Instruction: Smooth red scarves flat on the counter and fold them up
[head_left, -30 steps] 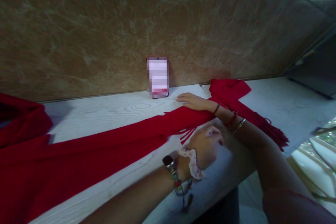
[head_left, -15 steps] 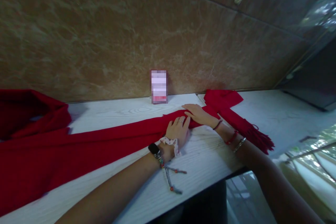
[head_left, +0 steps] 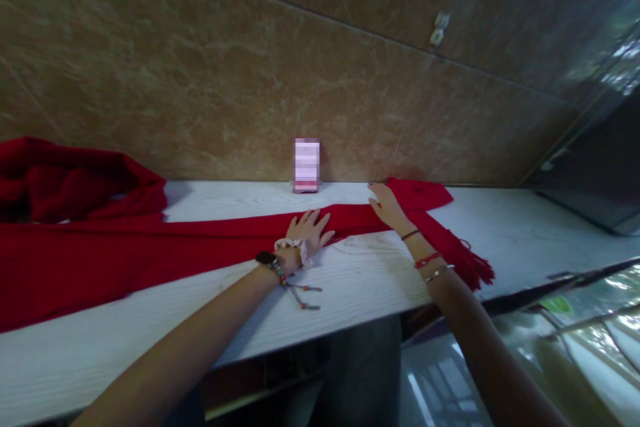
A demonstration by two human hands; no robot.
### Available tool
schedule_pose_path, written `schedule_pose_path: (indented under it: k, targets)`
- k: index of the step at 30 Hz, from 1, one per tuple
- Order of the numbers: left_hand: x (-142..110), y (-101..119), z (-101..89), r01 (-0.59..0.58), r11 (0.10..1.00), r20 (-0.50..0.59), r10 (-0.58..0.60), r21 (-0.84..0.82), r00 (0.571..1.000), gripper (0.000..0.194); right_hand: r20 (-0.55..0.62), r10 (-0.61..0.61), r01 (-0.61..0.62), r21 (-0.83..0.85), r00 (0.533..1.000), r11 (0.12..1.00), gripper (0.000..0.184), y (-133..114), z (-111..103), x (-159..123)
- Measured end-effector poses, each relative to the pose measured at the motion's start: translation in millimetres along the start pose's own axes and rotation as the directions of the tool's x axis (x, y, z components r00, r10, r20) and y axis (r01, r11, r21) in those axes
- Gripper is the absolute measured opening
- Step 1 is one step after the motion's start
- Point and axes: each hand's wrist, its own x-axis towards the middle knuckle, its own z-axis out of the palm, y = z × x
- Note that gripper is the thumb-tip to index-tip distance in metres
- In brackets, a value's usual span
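Note:
A long red scarf (head_left: pixel 200 240) stretches lengthwise along a white wood-grain counter. Its left part is wide and bunched up at the far left, while the middle narrows into a folded strip. At the right, one section folds back toward the wall and a fringed end hangs toward the counter's front. My left hand (head_left: pixel 307 232) lies flat on the strip with its fingers spread. Over the scarf near the folded right section is my right hand (head_left: pixel 390 207), fingers extended and apart; whether its palm presses on the cloth is hidden.
A phone (head_left: pixel 307 165) with a blurred screen leans upright at the brown marbled wall (head_left: pixel 225 100). The white counter (head_left: pixel 360 273) ends at a front edge close to me. A dark box-like object (head_left: pixel 595 153) stands at the far right.
My left hand has slid left along the scarf and spread its fingers. My right hand has parted from it, now nearer the folded right section. The view has shifted.

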Motion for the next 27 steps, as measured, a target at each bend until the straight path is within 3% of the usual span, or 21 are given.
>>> schedule_pose_path:
  k: [3,6,9,13,17,19,22,25,27]
  targets:
    - [2.3,-12.6,-2.2,-0.032,0.999,0.04,0.032,0.015,0.999,0.05,0.099,-0.256,0.24,0.154,0.962,0.959,0.04,-24.0,2.5,-0.8]
    - [4.1,-26.2,-1.6,-0.1,0.995,0.076,0.1,0.005,0.992,0.053,0.274,-0.356,0.307,0.206,0.893,0.929,0.041,-47.8,6.3,-4.0]
    - [5.8,-36.0,0.0,-0.148,0.989,0.111,0.149,-0.017,0.983,0.054,0.362,-0.32,0.278,0.164,0.875,0.946,0.04,-54.0,8.0,-4.9]
    - [3.4,-45.1,-4.2,-0.177,0.982,0.117,0.184,-0.068,0.976,0.051,0.394,-0.188,0.187,0.042,0.9,0.981,0.037,-26.6,5.3,-4.6]
    - [-16.3,-62.4,-17.5,-0.077,0.991,0.11,0.09,-0.112,0.99,0.044,0.346,0.013,0.036,-0.133,0.938,0.99,0.036,11.6,-1.7,-6.9]
    - [-31.3,-74.0,-24.1,-0.022,0.994,0.107,0.033,-0.106,0.994,0.041,0.262,0.028,0.013,-0.154,0.965,0.988,0.038,18.2,-4.7,-6.7]
    - [-48.1,-85.5,-27.7,0.056,0.993,0.095,-0.046,-0.099,0.994,0.035,0.13,-0.118,0.124,-0.037,0.984,0.992,0.039,4.0,-4.3,-3.9]
    - [-48.3,-81.3,-23.5,0.103,0.99,0.083,-0.095,-0.093,0.992,0.033,0.167,-0.34,0.312,0.171,0.926,0.935,0.039,-26.3,1.2,-3.0]
    - [-40.3,-70.6,-20.5,0.104,0.99,0.08,-0.096,-0.092,0.992,0.033,0.232,-0.421,0.366,0.247,0.877,0.897,0.039,-43.3,3.9,-4.8]
